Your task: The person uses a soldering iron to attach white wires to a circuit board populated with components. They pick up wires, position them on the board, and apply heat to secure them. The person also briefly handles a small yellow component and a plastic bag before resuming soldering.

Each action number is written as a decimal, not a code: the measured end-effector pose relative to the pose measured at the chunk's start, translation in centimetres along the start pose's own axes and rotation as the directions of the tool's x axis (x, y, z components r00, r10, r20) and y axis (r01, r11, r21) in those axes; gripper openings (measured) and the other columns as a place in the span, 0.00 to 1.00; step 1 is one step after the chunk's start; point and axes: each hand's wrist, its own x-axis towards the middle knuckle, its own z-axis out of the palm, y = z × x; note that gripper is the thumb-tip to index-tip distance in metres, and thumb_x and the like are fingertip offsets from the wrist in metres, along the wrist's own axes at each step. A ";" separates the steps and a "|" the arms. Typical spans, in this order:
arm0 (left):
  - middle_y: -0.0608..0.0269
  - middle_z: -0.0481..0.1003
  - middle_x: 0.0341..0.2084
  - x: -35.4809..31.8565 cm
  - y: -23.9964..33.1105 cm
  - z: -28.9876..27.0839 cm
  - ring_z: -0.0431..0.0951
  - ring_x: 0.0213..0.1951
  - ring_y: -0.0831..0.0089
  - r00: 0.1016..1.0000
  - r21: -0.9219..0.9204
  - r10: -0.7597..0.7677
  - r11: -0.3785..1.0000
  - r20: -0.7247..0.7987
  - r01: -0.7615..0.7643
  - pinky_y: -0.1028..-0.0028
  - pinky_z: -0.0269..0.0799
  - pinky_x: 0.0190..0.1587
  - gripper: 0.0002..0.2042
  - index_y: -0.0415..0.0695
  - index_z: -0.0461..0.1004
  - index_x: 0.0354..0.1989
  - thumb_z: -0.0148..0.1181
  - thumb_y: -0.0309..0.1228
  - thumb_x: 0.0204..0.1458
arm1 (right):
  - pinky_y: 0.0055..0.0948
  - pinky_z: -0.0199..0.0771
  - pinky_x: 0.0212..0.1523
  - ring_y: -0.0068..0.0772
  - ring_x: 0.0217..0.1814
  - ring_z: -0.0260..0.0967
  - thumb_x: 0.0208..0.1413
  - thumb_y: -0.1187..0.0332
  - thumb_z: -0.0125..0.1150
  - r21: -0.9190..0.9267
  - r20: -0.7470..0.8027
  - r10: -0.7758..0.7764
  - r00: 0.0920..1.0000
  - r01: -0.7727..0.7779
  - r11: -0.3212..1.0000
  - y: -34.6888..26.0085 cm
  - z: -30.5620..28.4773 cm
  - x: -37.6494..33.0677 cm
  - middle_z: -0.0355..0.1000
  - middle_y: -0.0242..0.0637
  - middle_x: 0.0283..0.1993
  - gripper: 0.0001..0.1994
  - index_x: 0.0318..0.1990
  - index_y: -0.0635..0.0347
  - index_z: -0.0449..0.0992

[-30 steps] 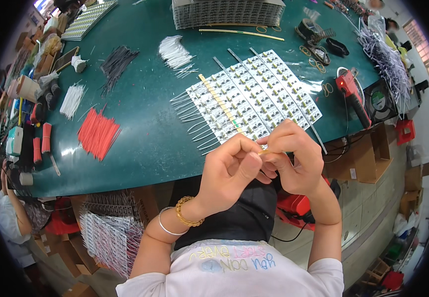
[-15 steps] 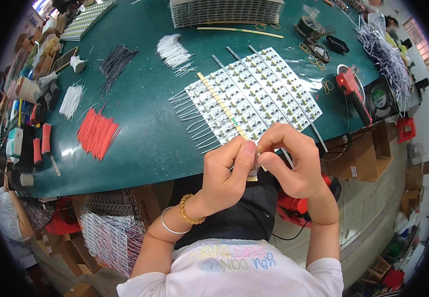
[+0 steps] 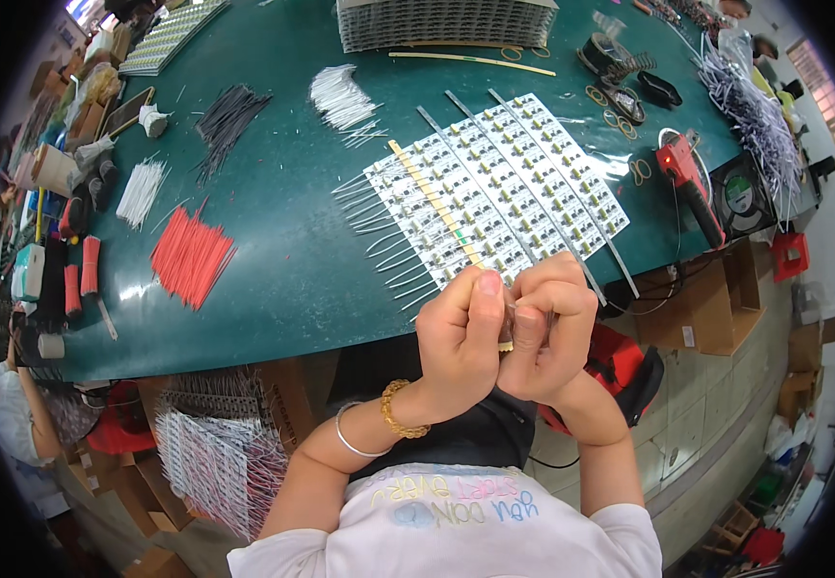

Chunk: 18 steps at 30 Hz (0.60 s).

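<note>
Near the table's front edge, my left hand [image 3: 461, 332] and my right hand [image 3: 552, 323] are drawn together, thumbs side by side. Both pinch a small packet [image 3: 506, 345] with a zigzag, yellowish end. Fingers cover most of it, so its contents cannot be made out. Just beyond the hands lies a white sheet of small circuit boards [image 3: 557, 164]. Metal strips [image 3: 499, 144] and a yellow strip [image 3: 427, 193] lie across the sheet. Thin white wires [image 3: 388, 252] stick out from its left side.
Red wires [image 3: 191, 255], black wires [image 3: 229, 120] and white wires [image 3: 340, 96] lie in bunches on the green table [image 3: 292, 260]. At the right are a red-and-black hand tool [image 3: 689, 183] and a black fan [image 3: 740, 197]. A stack of boards [image 3: 446, 24] stands at the back.
My right hand has come down and curled in closer against my left, its fingers now folded around the packet. Less of the packet shows than before.
</note>
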 end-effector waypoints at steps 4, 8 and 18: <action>0.70 0.67 0.19 0.1 0.5 0.6 0.59 0.20 0.88 0.997 -0.087 -0.057 0.995 -0.057 0.052 0.84 0.56 0.22 0.16 0.41 0.66 0.23 0.40 0.33 0.63 | 0.28 0.57 0.25 0.32 0.24 0.57 0.56 0.75 0.49 -0.024 -0.056 -0.076 0.995 0.075 0.997 0.5 0.3 0.0 0.64 0.41 0.27 0.04 0.35 0.62 0.61; 0.69 0.67 0.18 0.0 0.6 1.0 0.58 0.20 0.87 0.994 -0.135 -0.093 0.987 -0.065 0.084 0.83 0.55 0.22 0.17 0.41 0.65 0.22 0.40 0.33 0.63 | 0.29 0.60 0.26 0.33 0.24 0.58 0.54 0.76 0.50 -0.007 -0.072 -0.076 0.995 0.076 0.997 0.5 0.1 -0.3 0.63 0.40 0.26 0.04 0.35 0.61 0.62; 0.66 0.64 0.17 0.5 0.9 0.7 0.60 0.18 0.82 0.977 -0.334 -0.211 0.923 -0.018 0.193 0.81 0.56 0.20 0.19 0.40 0.64 0.25 0.35 0.37 0.65 | 0.39 0.73 0.41 0.36 0.30 0.63 0.40 0.78 0.59 0.084 0.048 -0.244 0.969 0.239 0.967 -2.2 -1.3 -0.2 0.67 0.35 0.30 0.08 0.26 0.56 0.68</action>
